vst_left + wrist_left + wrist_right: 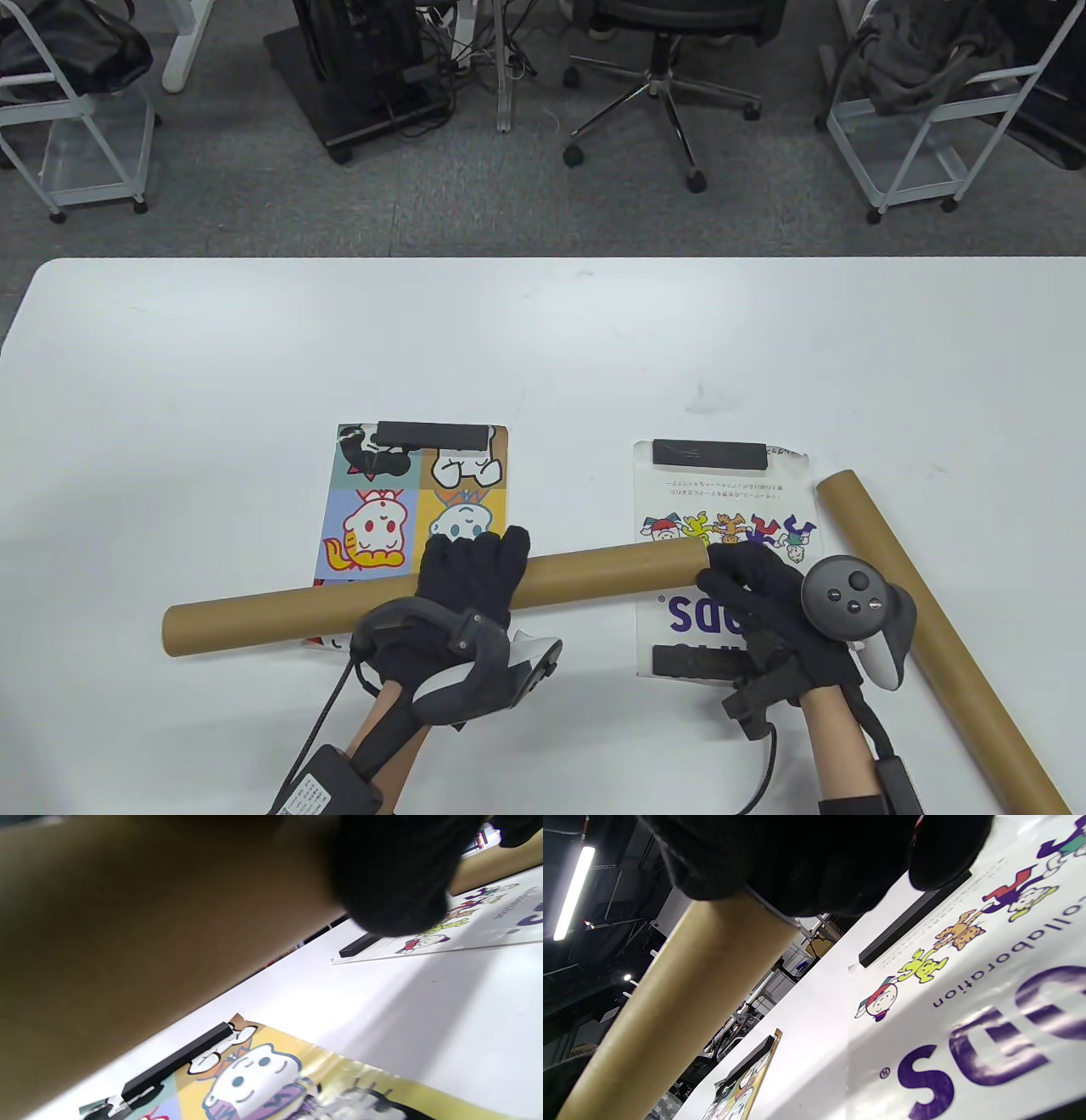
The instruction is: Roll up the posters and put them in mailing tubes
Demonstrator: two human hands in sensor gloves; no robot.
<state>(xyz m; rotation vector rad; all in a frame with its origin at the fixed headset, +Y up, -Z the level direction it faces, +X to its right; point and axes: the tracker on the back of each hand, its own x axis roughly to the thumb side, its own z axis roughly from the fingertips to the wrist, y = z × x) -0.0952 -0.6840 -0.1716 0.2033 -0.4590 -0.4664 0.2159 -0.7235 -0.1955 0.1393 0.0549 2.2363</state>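
A brown cardboard mailing tube (339, 607) is held level above the table. My left hand (471, 581) grips its middle; the tube fills the left wrist view (148, 933). My right hand (759, 594) covers the tube's right end (683, 993). Below lie a colourful cartoon poster (382, 509) and a white poster (725, 509) with purple letters, each flat under black bar weights (434, 435). The cartoon poster also shows in the left wrist view (271, 1077), the white poster in the right wrist view (967, 1018).
A second brown tube (933, 628) lies diagonally on the table at the right, by the white poster. Black weights sit at the white poster's top (708, 452) and bottom (691, 660). Beyond the table's far edge stand an office chair (662, 68) and wire carts.
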